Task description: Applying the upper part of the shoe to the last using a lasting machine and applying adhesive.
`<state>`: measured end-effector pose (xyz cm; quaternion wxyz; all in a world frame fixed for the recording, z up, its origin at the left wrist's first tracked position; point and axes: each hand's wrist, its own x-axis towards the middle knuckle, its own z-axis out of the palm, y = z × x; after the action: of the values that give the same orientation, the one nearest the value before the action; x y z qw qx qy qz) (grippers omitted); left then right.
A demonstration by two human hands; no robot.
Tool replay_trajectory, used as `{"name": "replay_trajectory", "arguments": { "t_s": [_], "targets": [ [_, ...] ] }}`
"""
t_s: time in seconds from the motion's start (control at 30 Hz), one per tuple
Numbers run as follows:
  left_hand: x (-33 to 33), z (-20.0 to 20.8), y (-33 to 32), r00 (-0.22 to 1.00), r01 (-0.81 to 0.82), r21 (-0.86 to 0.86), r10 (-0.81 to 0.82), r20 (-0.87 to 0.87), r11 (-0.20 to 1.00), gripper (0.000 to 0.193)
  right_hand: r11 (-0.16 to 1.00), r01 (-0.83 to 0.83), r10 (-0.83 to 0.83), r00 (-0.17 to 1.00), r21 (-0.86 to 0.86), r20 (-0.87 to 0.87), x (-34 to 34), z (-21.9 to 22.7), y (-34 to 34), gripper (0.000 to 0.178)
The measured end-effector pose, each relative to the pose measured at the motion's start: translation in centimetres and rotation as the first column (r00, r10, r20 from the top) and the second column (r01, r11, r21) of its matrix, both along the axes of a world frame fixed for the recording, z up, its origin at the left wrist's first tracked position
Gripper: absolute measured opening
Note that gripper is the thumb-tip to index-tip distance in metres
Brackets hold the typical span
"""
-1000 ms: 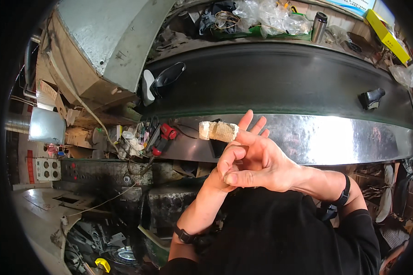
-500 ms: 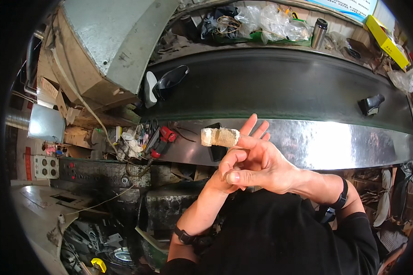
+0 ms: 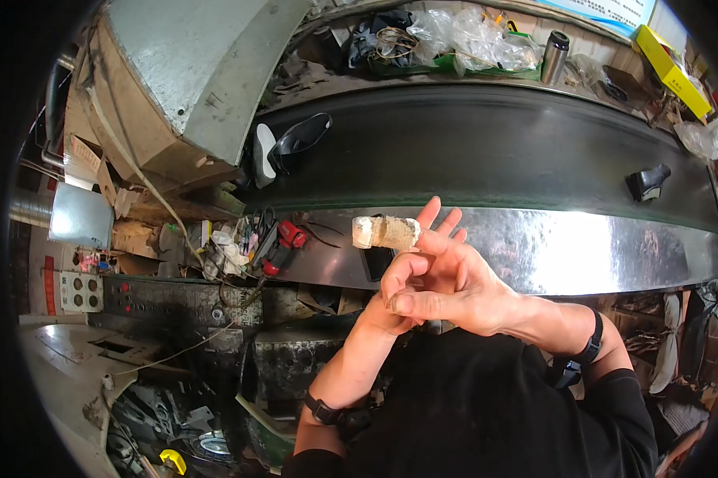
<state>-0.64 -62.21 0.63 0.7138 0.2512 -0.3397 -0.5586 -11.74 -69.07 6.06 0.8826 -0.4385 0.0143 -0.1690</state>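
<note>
My right hand (image 3: 474, 291) is raised in front of my chest. Its thumb is pressed toward a curled finger, and what lies in that pinch, if anything, is hidden. Other fingers stretch up behind. My left hand (image 3: 381, 317) meets it from below; its fingers are mostly covered, so their pose is unclear. A short, rough beige piece (image 3: 391, 233), like a wrapped roll with a pale end, sticks out leftward beside a fingertip. How it is held does not show. A flat dark object (image 3: 377, 265) lies on the steel ledge behind it.
A dark belt (image 3: 470, 143) runs behind the steel ledge (image 3: 534, 247). Black shoes lie on it, a white-soled one (image 3: 297, 142) at left and another (image 3: 648, 182) at right. A red tool (image 3: 283, 247) rests left of my hands. A steel flask (image 3: 555, 60) stands at the back.
The beige piece has shifted slightly right and up. Both shoes on the belt sit slightly further right. My hands keep nearly the same pose.
</note>
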Motion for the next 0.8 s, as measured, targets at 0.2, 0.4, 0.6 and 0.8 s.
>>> {"name": "replay_trajectory", "arguments": {
  "t_s": [0.2,0.4,0.6,0.8],
  "targets": [
    [0.3,-0.4,-0.2,1.0,-0.023,0.043,0.023,-0.016,0.999,0.055,0.994,0.048,-0.049,0.999,-0.1,-0.012,0.6,-1.6,-0.5,0.05],
    [2.7,-1.1,-1.1,0.993,0.058,0.227,-0.034,-0.11,0.972,0.078,0.945,0.295,-0.307,0.949,-0.144,-0.071,1.2,-0.4,-2.9,0.053],
    [3.3,-1.1,-2.8,0.905,-0.375,0.346,0.26,0.336,0.86,0.042,0.673,0.506,-0.611,0.792,-0.54,-0.019,2.3,-3.6,-5.1,0.029],
    [4.2,-0.8,-4.3,0.978,-0.197,0.464,0.141,0.153,0.864,0.033,0.456,0.384,-0.693,0.719,-0.803,-0.05,3.2,-5.0,-7.1,0.011]
  ]
}}
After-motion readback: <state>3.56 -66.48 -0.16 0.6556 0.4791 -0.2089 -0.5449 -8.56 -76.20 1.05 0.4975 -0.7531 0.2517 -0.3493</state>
